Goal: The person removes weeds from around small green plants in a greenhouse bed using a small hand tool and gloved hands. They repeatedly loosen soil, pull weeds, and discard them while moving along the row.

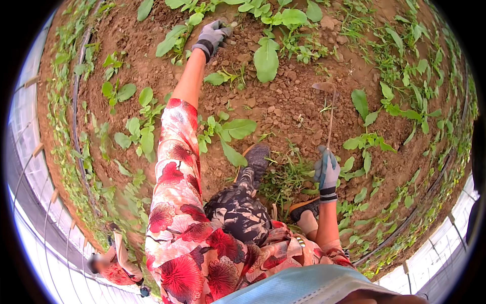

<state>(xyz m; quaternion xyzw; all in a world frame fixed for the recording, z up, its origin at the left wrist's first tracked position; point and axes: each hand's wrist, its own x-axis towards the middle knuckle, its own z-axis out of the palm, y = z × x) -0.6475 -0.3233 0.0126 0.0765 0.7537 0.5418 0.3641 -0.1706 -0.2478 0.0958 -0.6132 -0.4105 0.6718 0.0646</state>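
My left hand (213, 37), in a grey glove with a dark wrist band, reaches far forward to the soil beside broad-leaved green seedlings (172, 40). Its fingers are curled near a small pale bit at their tips; whether they grip it cannot be made out. My right hand (327, 171), also gloved, is closed around a hand hoe (332, 117) with a thin shaft. The hoe's curved blade (322, 87) rests at or just above the crumbly brown soil (281, 110). Below the right hand's fingers lies a heap of grassy weeds (286, 176) between my shoes.
A leafy seedling (237, 131) grows close to my forward shoe (257, 159). More plants (368, 144) stand at the right. Dark drip hoses (77, 114) run along the bed. Another person (117, 266) crouches at lower left, near the plastic-sheet greenhouse wall (26, 182).
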